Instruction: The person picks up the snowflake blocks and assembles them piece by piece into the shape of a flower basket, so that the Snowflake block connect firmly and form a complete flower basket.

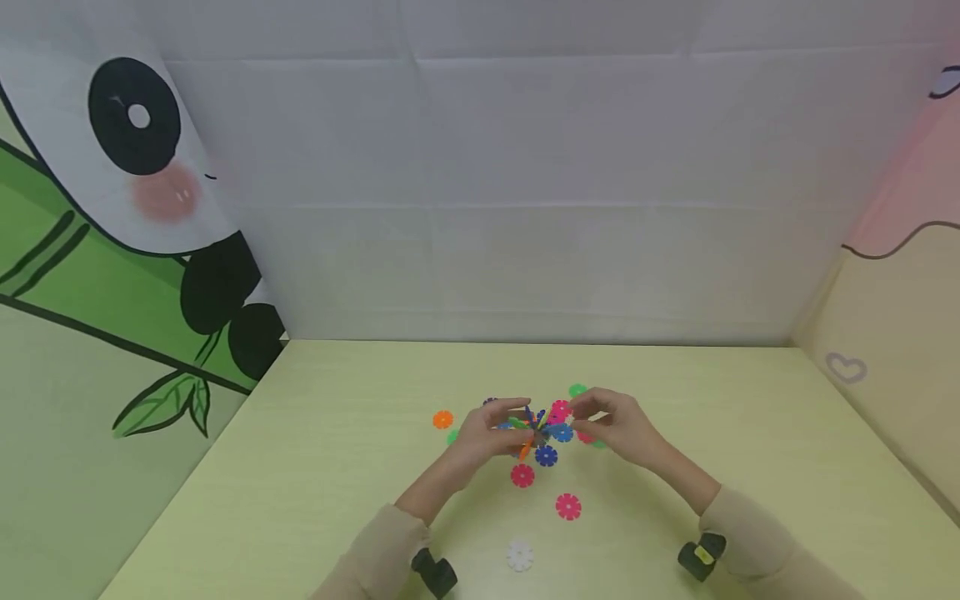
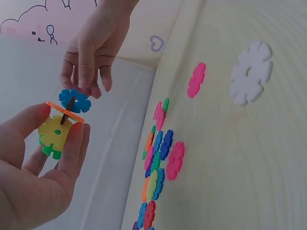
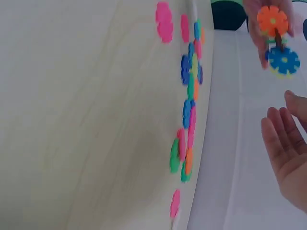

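My left hand [image 1: 482, 435] pinches a small cluster of interlocking notched plastic discs above the table. In the left wrist view a yellow disc [image 2: 52, 130], an orange disc [image 2: 72, 115] seen edge-on, a blue disc [image 2: 76, 101] and a green disc [image 2: 52, 152] belong to it. A brown disc [image 2: 68, 111], also edge-on, joins the blue one to the others. Near the blue disc is my right hand [image 1: 624, 427], its fingers loosely bent and holding nothing. The right wrist view shows that hand [image 3: 290, 158] apart from the cluster, thumb and fingers spread.
Loose discs in several colours lie beneath and around the hands. A pink disc [image 1: 568, 507] and a white disc [image 1: 520, 554] lie closer to the front, an orange disc [image 1: 443, 419] to the left. Behind the pale table [image 1: 337, 467] stands a white cloth wall [image 1: 525, 208].
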A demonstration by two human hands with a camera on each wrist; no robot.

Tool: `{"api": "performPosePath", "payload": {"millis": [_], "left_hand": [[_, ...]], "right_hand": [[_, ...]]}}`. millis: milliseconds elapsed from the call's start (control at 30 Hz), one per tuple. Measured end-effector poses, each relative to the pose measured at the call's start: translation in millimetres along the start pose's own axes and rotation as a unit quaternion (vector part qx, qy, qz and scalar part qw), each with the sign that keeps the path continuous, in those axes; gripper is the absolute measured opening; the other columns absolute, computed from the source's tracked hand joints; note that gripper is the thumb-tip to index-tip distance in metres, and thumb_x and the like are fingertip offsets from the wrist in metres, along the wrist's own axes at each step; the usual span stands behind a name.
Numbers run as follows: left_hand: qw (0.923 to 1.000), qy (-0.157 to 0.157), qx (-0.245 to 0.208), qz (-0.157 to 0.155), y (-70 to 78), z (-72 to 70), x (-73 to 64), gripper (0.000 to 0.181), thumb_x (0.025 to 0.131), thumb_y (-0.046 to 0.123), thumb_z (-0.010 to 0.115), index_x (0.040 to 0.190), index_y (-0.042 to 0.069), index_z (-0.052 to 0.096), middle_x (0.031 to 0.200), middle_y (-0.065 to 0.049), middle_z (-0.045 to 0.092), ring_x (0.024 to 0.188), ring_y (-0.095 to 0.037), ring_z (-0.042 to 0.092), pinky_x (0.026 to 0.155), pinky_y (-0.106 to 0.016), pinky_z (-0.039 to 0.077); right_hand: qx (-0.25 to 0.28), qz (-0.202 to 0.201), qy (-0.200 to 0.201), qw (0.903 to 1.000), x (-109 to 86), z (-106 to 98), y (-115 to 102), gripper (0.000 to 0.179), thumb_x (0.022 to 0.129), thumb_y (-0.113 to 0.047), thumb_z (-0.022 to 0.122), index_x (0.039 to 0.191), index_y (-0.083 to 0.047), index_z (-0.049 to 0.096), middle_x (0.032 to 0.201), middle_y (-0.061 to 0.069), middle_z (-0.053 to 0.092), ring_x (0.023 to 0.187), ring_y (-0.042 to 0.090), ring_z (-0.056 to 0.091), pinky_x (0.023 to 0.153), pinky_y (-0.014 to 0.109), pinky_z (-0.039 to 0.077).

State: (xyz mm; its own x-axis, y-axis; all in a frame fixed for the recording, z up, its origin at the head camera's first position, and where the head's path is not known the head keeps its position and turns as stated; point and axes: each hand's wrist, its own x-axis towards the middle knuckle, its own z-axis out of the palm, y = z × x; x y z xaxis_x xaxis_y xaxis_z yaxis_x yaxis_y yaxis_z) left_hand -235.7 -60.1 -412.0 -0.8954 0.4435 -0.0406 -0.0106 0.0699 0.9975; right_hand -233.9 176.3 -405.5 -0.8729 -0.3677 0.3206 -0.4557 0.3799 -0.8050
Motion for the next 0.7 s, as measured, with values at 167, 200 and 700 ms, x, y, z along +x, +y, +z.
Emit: {"api": "performPosePath", "payload": {"millis": [167,200,700], "left_hand": [[0.9998,0.013,0.017,-0.006,-4.1,-8.6,-3.7,0.051,0.08,0.015,0.069,0.127,0.01,0.05,0.118,-0.018,0.053,0.089,-0.023,0.065,0.078,-0.034,0.052],[0.9996,0.017,0.021,-0.008,-4.5,-10.2,-4.6,0.051,0.08,0.016,0.07,0.126,0.01,0.05,0.118,-0.018,0.053,0.088,-0.023,0.065,0.078,-0.034,0.052],[0.9966,0.059,0.054,-0.022,-2.3,-14.2,-5.5,0.047,0.076,0.019,0.073,0.12,0.011,0.056,0.117,-0.019,0.055,0.087,-0.02,0.064,0.076,-0.032,0.053]], "right_hand": [[-0.095,0.064,-0.038,0.9927,3.2,-21.6,28.3,0.027,0.077,-0.004,0.069,0.102,0.003,0.062,0.098,0.017,0.063,0.085,0.022,0.06,0.071,0.024,0.051],[-0.106,0.07,-0.048,0.9908,3.8,-24.1,34.1,0.028,0.076,-0.003,0.069,0.102,0.004,0.062,0.098,0.017,0.063,0.084,0.023,0.059,0.071,0.025,0.05],[-0.146,0.128,-0.112,0.9747,17.9,-9.1,66.7,0.024,0.073,-0.005,0.073,0.095,0.0,0.066,0.088,0.003,0.062,0.079,0.016,0.055,0.069,0.028,0.049]]}}
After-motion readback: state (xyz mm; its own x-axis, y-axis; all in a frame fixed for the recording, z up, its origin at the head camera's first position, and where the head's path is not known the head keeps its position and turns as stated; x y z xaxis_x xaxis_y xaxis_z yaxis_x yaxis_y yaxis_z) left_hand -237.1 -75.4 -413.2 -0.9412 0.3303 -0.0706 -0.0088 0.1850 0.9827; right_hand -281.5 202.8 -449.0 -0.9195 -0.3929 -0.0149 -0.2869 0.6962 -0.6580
